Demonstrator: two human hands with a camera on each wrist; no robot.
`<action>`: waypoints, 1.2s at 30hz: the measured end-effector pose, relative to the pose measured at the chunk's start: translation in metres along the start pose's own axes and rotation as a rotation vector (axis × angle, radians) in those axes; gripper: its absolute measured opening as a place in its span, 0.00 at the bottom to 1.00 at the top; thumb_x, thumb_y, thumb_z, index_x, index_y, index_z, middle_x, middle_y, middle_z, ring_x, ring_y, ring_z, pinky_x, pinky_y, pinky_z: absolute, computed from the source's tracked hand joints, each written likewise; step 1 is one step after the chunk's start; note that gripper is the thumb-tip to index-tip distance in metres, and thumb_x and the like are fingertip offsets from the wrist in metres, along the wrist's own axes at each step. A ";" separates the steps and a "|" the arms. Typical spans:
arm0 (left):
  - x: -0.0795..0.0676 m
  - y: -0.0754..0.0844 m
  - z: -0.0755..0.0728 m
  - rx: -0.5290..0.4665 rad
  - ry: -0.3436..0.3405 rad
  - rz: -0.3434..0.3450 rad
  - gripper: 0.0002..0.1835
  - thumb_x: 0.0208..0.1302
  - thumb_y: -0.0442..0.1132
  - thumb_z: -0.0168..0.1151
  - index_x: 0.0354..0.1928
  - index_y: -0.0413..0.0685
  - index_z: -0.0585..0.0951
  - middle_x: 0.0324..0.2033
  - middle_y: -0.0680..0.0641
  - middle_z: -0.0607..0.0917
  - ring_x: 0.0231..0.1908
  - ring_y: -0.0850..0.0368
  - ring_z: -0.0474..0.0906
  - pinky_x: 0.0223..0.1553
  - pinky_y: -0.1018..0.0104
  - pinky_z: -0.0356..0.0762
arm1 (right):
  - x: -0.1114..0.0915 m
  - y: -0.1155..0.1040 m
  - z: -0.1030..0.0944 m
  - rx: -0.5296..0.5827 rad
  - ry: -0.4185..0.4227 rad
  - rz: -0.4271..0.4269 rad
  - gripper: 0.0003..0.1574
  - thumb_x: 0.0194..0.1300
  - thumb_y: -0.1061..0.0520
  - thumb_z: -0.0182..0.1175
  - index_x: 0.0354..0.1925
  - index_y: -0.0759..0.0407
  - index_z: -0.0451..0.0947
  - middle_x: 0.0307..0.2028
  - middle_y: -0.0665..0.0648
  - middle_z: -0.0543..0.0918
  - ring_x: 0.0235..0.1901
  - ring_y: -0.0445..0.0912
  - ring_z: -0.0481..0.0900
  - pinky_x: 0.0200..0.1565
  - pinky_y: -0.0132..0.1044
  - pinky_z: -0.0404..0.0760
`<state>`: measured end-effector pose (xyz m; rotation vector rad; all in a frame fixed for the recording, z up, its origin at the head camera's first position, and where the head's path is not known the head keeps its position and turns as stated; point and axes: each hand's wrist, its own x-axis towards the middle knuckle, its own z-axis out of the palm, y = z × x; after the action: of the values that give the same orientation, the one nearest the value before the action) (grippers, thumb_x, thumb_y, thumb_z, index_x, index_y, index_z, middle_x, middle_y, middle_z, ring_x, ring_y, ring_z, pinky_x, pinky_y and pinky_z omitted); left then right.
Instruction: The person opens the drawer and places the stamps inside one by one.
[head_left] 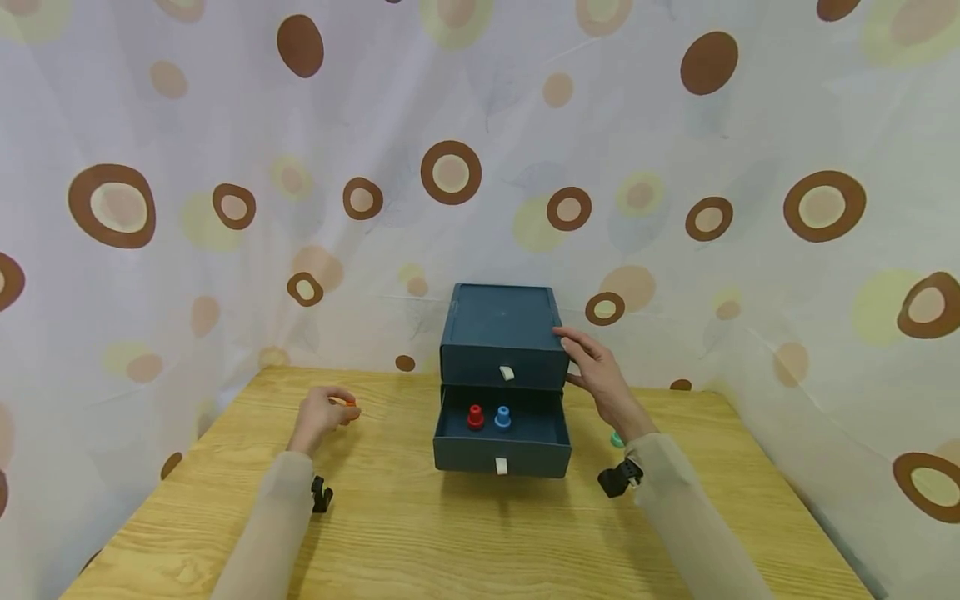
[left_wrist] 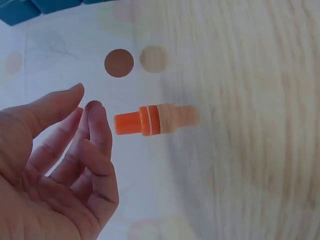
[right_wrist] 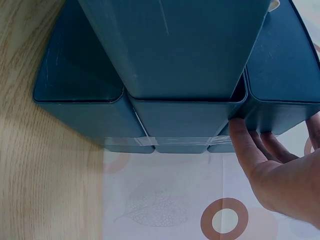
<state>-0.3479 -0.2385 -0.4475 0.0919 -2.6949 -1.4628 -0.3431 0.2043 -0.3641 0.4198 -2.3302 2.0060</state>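
My left hand [head_left: 321,417] hovers over the table's left side with loosely bent fingers. Just ahead of its fingertips an orange peg-like piece [left_wrist: 129,123] with a wider base stands upright; a small gap separates them in the left wrist view. My right hand [head_left: 600,379] rests against the right side of a dark blue drawer cabinet [head_left: 502,317], fingers near its top edge, thumb [right_wrist: 245,145] lower on the side. The cabinet's middle drawer [head_left: 501,456] is pulled out. Inside it, a red piece [head_left: 476,418] and a blue piece [head_left: 503,419] stand side by side.
A green piece [head_left: 617,439] lies on the table beyond my right wrist, partly hidden. White tabs [head_left: 507,372] serve as drawer handles. A patterned curtain [head_left: 480,100] hangs behind the wooden table [head_left: 390,533].
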 end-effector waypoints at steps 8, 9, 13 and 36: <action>0.006 -0.009 0.002 -0.075 0.047 -0.057 0.18 0.63 0.36 0.65 0.54 0.36 0.81 0.47 0.36 0.83 0.45 0.40 0.81 0.38 0.56 0.78 | 0.000 0.002 -0.001 0.003 -0.005 -0.001 0.33 0.77 0.41 0.45 0.72 0.53 0.63 0.77 0.57 0.52 0.76 0.58 0.49 0.67 0.62 0.63; 0.007 -0.010 0.002 -0.084 0.049 -0.063 0.18 0.64 0.36 0.65 0.54 0.36 0.81 0.48 0.36 0.82 0.44 0.41 0.80 0.38 0.57 0.77 | 0.000 0.002 -0.001 0.003 -0.005 0.000 0.33 0.77 0.42 0.45 0.72 0.53 0.63 0.77 0.57 0.52 0.76 0.58 0.49 0.67 0.62 0.63; 0.012 -0.015 0.003 -0.132 0.056 -0.075 0.17 0.64 0.35 0.64 0.54 0.35 0.80 0.48 0.35 0.82 0.38 0.45 0.76 0.34 0.59 0.75 | 0.000 0.002 0.000 0.002 0.001 -0.001 0.32 0.77 0.42 0.45 0.72 0.53 0.63 0.76 0.56 0.53 0.76 0.58 0.50 0.67 0.62 0.63; 0.026 -0.030 0.010 -0.255 -0.009 -0.119 0.19 0.67 0.33 0.61 0.58 0.33 0.76 0.52 0.39 0.79 0.47 0.49 0.76 0.35 0.64 0.77 | 0.000 0.001 0.000 0.006 0.011 0.002 0.31 0.77 0.43 0.46 0.72 0.53 0.63 0.77 0.56 0.53 0.76 0.58 0.50 0.67 0.62 0.63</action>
<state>-0.3739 -0.2488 -0.4767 0.2341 -2.5221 -1.8300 -0.3437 0.2046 -0.3646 0.4058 -2.3195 2.0122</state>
